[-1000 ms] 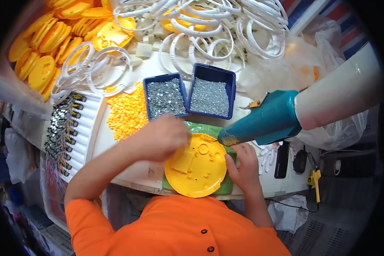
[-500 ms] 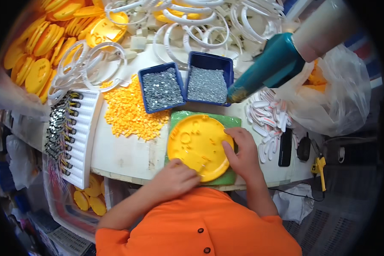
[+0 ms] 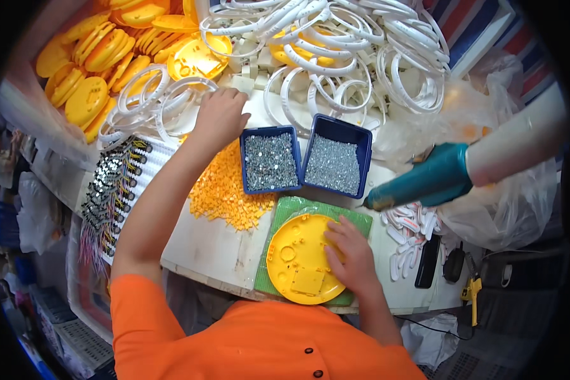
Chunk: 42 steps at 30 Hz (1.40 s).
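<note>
A round yellow plastic cover (image 3: pixel 292 235) lies on a green mat (image 3: pixel 267 269), showing its inner side with molded posts, a ring and a squarish panel. My right hand (image 3: pixel 353 256) grips the cover's right rim, its fingers resting over the edge. At the far left, my left hand (image 3: pixel 220 117) is stretched out beside white plastic rings (image 3: pixel 190 95) and small white blocks (image 3: pixel 240 83). Its thumb stands apart from the fingers, and I see nothing held in it. Small orange-yellow pieces (image 3: pixel 234 196) are heaped below that forearm.
Two blue bins (image 3: pixel 271 187) of small metal parts stand beyond the mat. A teal powered screwdriver (image 3: pixel 424 177) hangs in from the right. Yellow covers (image 3: pixel 88 101) pile up at far left. White foam (image 3: pixel 147 180) holds wired parts. White clips (image 3: pixel 411 234) and a black phone (image 3: pixel 428 261) lie right.
My left hand has left the cover's near edge and reached up and away to the far left. My right hand stays at the cover's right rim. The whole view has shifted.
</note>
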{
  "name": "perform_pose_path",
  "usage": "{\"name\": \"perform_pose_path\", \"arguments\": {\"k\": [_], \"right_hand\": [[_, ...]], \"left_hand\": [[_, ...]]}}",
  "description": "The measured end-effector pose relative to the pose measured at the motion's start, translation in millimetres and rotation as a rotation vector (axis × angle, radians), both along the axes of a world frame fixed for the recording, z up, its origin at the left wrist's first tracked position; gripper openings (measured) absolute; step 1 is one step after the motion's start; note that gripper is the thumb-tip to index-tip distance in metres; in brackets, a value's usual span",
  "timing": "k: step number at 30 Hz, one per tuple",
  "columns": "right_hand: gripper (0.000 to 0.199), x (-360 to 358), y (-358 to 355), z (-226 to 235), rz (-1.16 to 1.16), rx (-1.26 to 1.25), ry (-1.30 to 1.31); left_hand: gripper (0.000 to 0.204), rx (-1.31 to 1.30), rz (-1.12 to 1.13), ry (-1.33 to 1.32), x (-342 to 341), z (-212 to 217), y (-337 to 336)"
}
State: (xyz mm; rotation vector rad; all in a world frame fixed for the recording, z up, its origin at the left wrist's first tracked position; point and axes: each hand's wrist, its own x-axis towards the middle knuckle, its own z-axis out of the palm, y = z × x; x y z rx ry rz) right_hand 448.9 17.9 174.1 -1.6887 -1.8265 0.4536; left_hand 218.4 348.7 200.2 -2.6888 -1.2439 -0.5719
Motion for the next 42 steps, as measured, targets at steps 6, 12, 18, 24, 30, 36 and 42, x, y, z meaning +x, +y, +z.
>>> {"name": "perform_pose_path", "arguments": {"k": [6,12,18,24,30,36,42], "right_hand": [[0.029,-2.5,-1.0,0.1,-0.014,0.008,-0.008],[0.026,2.7,-13.4,2.1,-0.103,0.093,0.033],[0.025,-11.6,-2.9,25.6,-0.079,0.247,0.011],[0.031,-47.7,-0.4,44.2,0.031,0.379,0.018],[0.024,-40.1,-20.7,20.9,0.059,0.443,0.039],[0.015,-12.5,-35.9,11.0,-0.125,0.212,0.102],[0.016,-31.8,-23.2,6.6,-0.077,0.272,0.010]], "left_hand": [[0.020,-0.021,0.325,0.570,17.7,-23.3,74.2],[0.022,0.000,0.132,0.157,0.8,21.3,37.3],[0.040,-0.871,-0.108,-1.054,-11.4,8.8,-86.7],[0.029,-1.272,-0.168,-1.338,9.7,-16.1,-255.2],[0.025,-1.475,-0.130,-1.448,-4.9,-25.6,-294.5],[0.041,-0.567,-0.394,-0.521,-26.6,-15.8,-250.6],[0.068,-0.561,-0.611,-0.322,-2.8,-10.4,-223.6]]}}
